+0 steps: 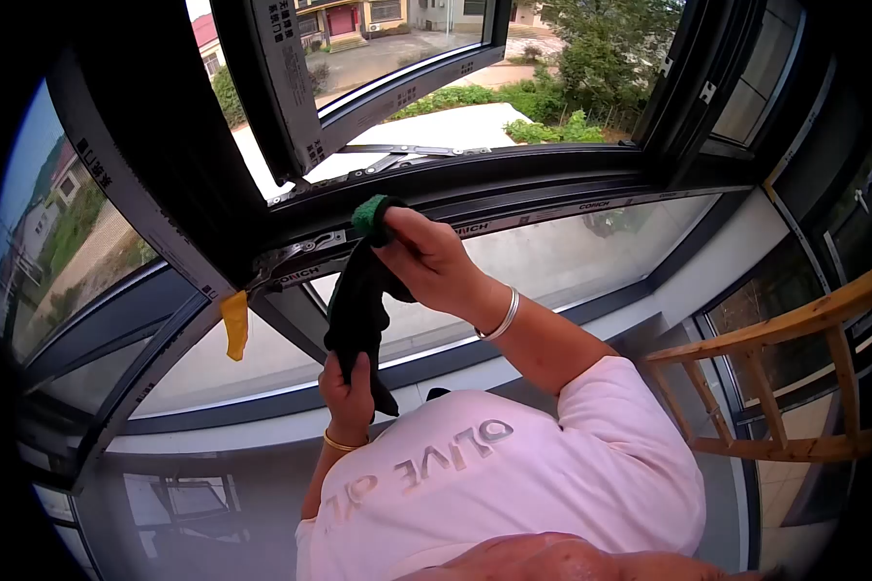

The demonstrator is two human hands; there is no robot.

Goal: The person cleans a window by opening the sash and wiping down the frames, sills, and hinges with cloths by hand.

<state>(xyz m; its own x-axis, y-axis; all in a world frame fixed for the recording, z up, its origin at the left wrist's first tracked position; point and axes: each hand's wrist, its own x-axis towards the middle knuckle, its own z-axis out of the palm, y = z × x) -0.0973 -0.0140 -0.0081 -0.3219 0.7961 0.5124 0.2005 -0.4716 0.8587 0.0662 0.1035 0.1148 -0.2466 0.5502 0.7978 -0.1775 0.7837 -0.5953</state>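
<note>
A black cloth (358, 295) with a fuzzy green end hangs bunched between my two hands. My right hand (431, 259) pinches its upper part near the green end, just in front of the window's lower frame. Lower down and closer to my body, my left hand (349, 395) grips the other part with the thumb on top. Folds hide the cloth's full shape. Behind it, the opened window sash (388, 102) stands outward on a metal stay hinge (397, 155). A metal fitting (300, 250) lies on the dark sill frame (475, 189), left of my right hand.
A yellow strip (234, 324) hangs from the frame corner at left. At right leans a wooden ladder (765, 373). Glass panes (543, 257) lie below the frame, above a pale ledge (484, 378). Outside are plants and buildings.
</note>
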